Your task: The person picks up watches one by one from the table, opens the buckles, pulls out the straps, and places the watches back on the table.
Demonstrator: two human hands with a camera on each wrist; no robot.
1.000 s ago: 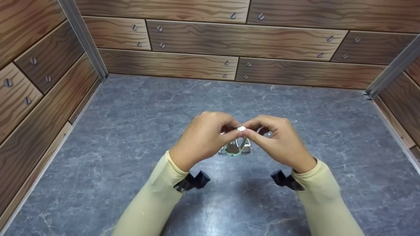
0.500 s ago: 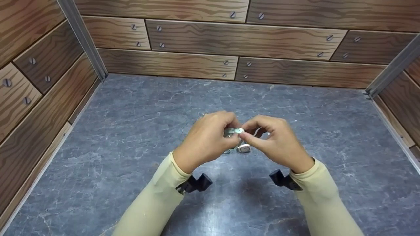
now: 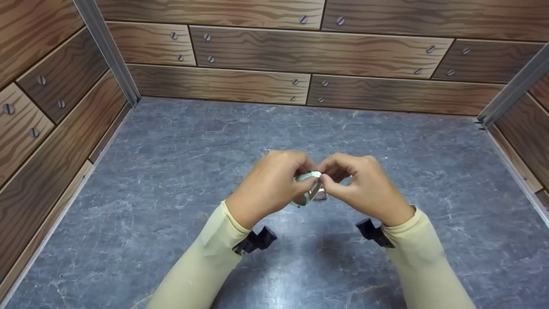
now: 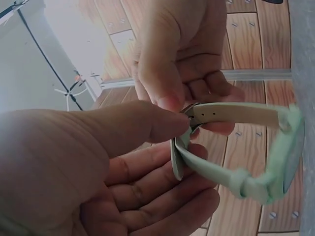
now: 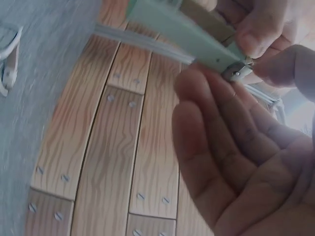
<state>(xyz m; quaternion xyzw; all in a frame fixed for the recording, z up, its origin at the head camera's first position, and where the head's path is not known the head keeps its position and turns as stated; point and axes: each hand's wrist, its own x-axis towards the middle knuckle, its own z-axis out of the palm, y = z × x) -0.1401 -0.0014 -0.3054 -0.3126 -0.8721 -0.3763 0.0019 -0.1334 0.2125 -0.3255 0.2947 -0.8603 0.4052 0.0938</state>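
Note:
A mint-green wristwatch (image 3: 305, 176) is held up between my two hands, its strap forming a loop. My left hand (image 3: 274, 186) pinches the strap close to the buckle between thumb and fingers. From the other side, my right hand (image 3: 364, 184) pinches at the metal buckle (image 5: 237, 70). In the left wrist view the tan lining and small holes of one strap half (image 4: 236, 113) show, and the watch case (image 4: 278, 167) hangs away from the fingers. Fingertips cover part of the buckle, so whether it is fastened cannot be told.
A second watch (image 3: 320, 195), silvery-white, lies on the grey marbled tabletop (image 3: 206, 141) just behind the held one; the right wrist view shows part of its metal band (image 5: 10, 59). Wood-patterned panels (image 3: 317, 56) wall the table at the back and both sides.
The green strap has turned between the fingertips, from edge-on to showing its outer side, then tilting with the case dangling lower. Both hands stay nearly in place, still gripping it.

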